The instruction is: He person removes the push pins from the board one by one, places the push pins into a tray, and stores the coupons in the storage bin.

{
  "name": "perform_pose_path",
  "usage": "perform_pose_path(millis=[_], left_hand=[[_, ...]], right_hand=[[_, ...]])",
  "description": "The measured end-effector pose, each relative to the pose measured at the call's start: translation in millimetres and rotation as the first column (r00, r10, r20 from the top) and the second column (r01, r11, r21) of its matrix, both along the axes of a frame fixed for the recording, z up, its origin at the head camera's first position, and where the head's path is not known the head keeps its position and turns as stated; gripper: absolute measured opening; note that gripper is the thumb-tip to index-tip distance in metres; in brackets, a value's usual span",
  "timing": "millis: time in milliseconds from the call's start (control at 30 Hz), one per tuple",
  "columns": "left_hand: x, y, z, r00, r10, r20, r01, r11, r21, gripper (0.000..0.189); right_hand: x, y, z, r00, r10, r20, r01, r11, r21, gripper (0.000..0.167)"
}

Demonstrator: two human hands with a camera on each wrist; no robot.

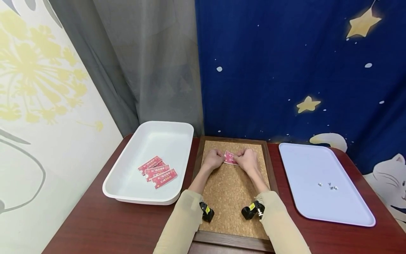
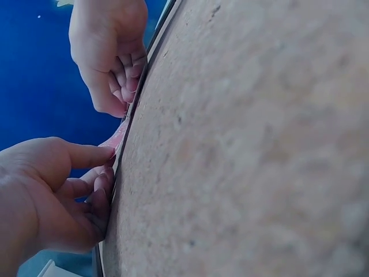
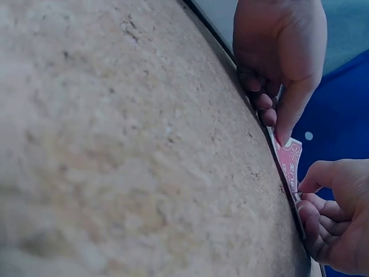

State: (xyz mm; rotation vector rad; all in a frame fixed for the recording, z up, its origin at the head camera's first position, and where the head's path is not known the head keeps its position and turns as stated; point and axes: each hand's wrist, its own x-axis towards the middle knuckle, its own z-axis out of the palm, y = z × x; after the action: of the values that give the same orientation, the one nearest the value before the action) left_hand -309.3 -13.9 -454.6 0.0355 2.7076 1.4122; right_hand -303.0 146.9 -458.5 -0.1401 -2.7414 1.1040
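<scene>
A pink coupon (image 1: 229,158) lies against the framed cork board (image 1: 228,197), near its far end. My left hand (image 1: 214,159) holds down the coupon's left end between thumb and fingers. At the other end, my right hand (image 1: 248,160) has its thumb and finger pinched together. In the right wrist view a thin dark pin (image 3: 296,192) shows at the right hand's thumb tip, by the coupon's edge; its head is hidden. The left wrist view catches the coupon (image 2: 117,138) almost edge-on between both hands.
To the left stands a white tub (image 1: 127,173) with several pink coupons (image 1: 163,178) inside. A pale flat tray (image 1: 317,165) on the right carries several small silver pins (image 1: 331,187). Curtains (image 1: 234,70) hang behind the red-brown table (image 1: 95,225).
</scene>
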Motion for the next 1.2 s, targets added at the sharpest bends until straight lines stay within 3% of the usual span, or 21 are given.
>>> perform_pose_path(millis=[167, 333, 900, 1200], left_hand=[[1.8, 0.7, -0.9, 1.0, 0.013, -0.019, -0.013, 1.0, 0.011, 0.009], [4.1, 1.6, -1.1, 1.0, 0.024, -0.008, -0.023, 0.998, 0.063, 0.008], [15.3, -3.1, 3.3, 0.998, 0.045, -0.036, -0.039, 0.988, 0.149, 0.009], [28.1, -12.8, 10.8, 0.998, 0.053, -0.031, -0.045, 0.974, 0.224, 0.009]], right_hand=[[2.2, 5.4, -0.7, 1.0, 0.005, -0.026, -0.007, 0.997, -0.072, 0.012], [5.4, 13.7, -2.3, 1.0, 0.003, 0.001, -0.003, 0.991, -0.134, 0.013], [23.0, 40.3, 9.1, 0.994, -0.007, -0.111, -0.005, 0.994, -0.105, 0.014], [37.6, 52.9, 24.2, 0.981, 0.006, -0.196, -0.045, 0.979, -0.196, 0.014]])
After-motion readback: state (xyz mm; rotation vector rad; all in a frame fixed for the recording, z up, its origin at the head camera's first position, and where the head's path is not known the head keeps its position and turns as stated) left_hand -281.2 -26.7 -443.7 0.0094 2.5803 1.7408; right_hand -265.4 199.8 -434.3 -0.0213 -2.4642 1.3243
